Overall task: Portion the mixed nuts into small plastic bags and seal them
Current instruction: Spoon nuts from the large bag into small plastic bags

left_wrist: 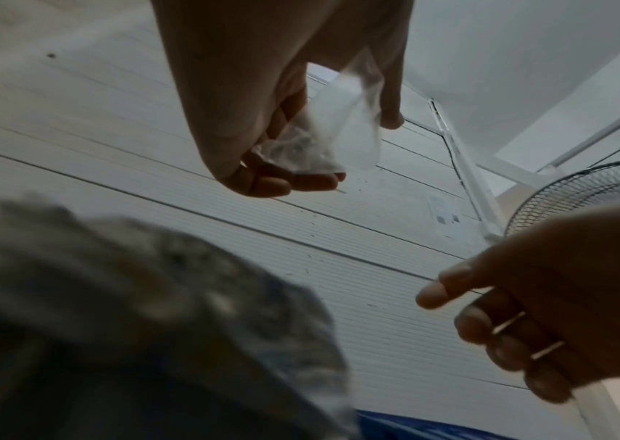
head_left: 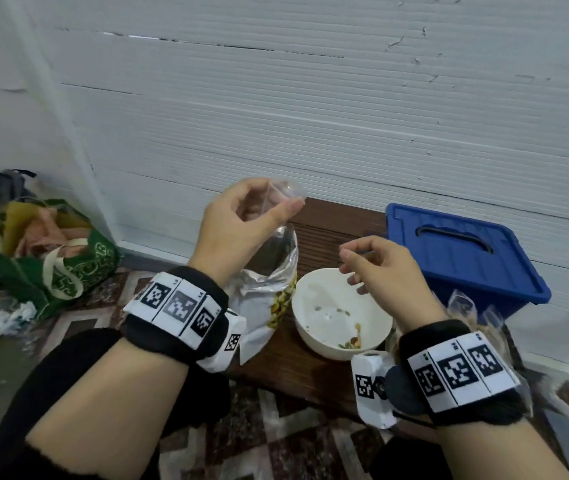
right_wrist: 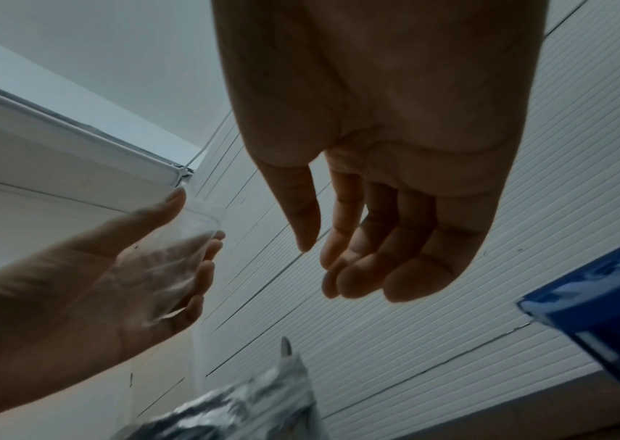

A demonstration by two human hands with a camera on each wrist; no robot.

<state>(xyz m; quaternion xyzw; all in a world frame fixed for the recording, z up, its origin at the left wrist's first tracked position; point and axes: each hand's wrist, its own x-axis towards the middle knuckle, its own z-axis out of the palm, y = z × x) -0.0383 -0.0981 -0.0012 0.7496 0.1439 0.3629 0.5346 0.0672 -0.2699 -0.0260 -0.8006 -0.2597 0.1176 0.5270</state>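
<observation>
My left hand [head_left: 271, 202] is raised above the open foil nut bag [head_left: 276, 261] and pinches a small clear plastic bag [head_left: 286, 190] between thumb and fingers. The left wrist view shows that clear bag [left_wrist: 342, 131] crumpled against the curled fingers [left_wrist: 282, 184]. My right hand [head_left: 352, 268] hovers over the white bowl [head_left: 310, 282], its fingers loosely curled and holding nothing, as the right wrist view [right_wrist: 323, 262] confirms. Only a few nuts [head_left: 352, 341] lie at the bottom of the bowl. The two hands are apart.
A low wooden table [head_left: 328, 223] carries the bowl and foil bag. A lidded blue plastic box [head_left: 456, 251] stands at the right by the wall. Several clear small bags [head_left: 463, 303] lie behind my right wrist. A stuffed green shopping bag [head_left: 51, 261] sits on the floor at left.
</observation>
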